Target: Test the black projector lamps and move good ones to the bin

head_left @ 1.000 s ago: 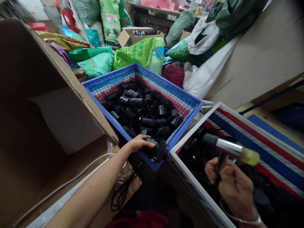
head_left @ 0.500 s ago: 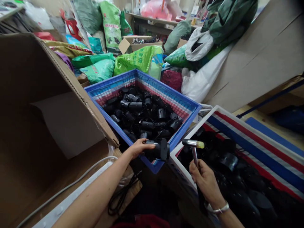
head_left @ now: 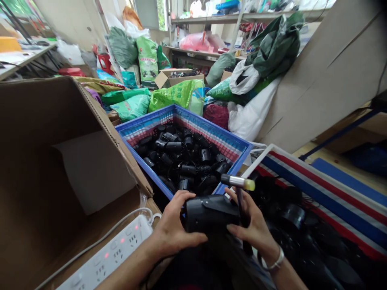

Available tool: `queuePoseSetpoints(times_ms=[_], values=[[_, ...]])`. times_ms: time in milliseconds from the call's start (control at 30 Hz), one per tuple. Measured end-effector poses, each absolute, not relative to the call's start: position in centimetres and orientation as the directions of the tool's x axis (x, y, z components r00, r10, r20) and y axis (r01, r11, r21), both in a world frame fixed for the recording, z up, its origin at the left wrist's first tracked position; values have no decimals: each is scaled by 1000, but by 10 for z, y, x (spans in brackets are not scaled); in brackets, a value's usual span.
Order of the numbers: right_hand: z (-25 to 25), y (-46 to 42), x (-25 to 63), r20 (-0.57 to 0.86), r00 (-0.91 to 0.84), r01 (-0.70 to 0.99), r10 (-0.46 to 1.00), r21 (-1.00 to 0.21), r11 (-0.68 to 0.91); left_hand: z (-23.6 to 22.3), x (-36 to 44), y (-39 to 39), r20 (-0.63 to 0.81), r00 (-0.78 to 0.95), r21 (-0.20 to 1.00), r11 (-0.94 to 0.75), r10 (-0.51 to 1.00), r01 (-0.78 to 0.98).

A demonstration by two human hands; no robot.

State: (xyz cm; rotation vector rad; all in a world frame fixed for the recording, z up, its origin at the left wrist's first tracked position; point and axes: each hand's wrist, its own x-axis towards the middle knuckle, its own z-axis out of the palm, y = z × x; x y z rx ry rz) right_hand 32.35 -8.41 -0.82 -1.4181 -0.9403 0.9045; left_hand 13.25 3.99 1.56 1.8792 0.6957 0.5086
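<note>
Black plastic cylinder (head_left: 208,213) between my two bare hands, hammer in the right

Brown corrugated cardboard makes up the biggest thing near me, an open box (head_left: 36,129) that fills my left side, with a pale sheet (head_left: 95,171) lying inside it. To my right, a white-rimmed crate (head_left: 256,163) lined with red, white and blue striped cloth holds dark, rounded parts (head_left: 293,215). Between box and crate stands a blue plastic basket (head_left: 211,125), its walls lined in similar stripes, with a heap of small black cylindrical housings (head_left: 187,169) in it. Behind the basket lies a lime-green printed plastic sack (head_left: 169,96). Low on my left, a long white power strip (head_left: 111,247) shows three red lights.

The cylinder itself lies roughly level, just on my side of the basket's near corner. My left hand (head_left: 173,225) grasps its left end, fingers over the top and thumb along the underside. My right hand (head_left: 252,217) is curled around the dark handle of a small hammer (head_left: 238,182), whose head has a black end, a shiny metal middle and a translucent yellow end. The thumb of that hand lies over the cylinder's lower right edge; I cannot tell how firmly it presses. Smallest is the silver-coloured bangle (head_left: 275,261) on my right wrist.
</note>
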Motion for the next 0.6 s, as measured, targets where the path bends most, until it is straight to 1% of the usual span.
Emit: queuePoseSetpoints(times_ms=[133,233,300,367,467,533,600], values=[[-1,-94,340,-94,157,-96,983,-992,-80,24,124,32,45,789,946,-280,613,164],[5,-102,339,-106,143,-181,984,-980,-79,29,126,25,4,797,964,-216,604,158],[15,-111,335,-84,174,-178,981,-983,-52,36,134,21,1,805,977,-173,593,125],[32,-124,334,-35,258,-83,965,-996,-14,48,146,15,66,813,981,-187,579,53],[67,-149,344,56,424,125,904,-992,2,68,163,6,211,834,966,-241,510,-97],[89,-170,363,156,603,282,782,-959,-26,78,168,3,265,852,956,-240,453,-170],[104,-191,392,305,761,455,573,-880,-135,81,165,5,261,860,959,-219,439,-179]])
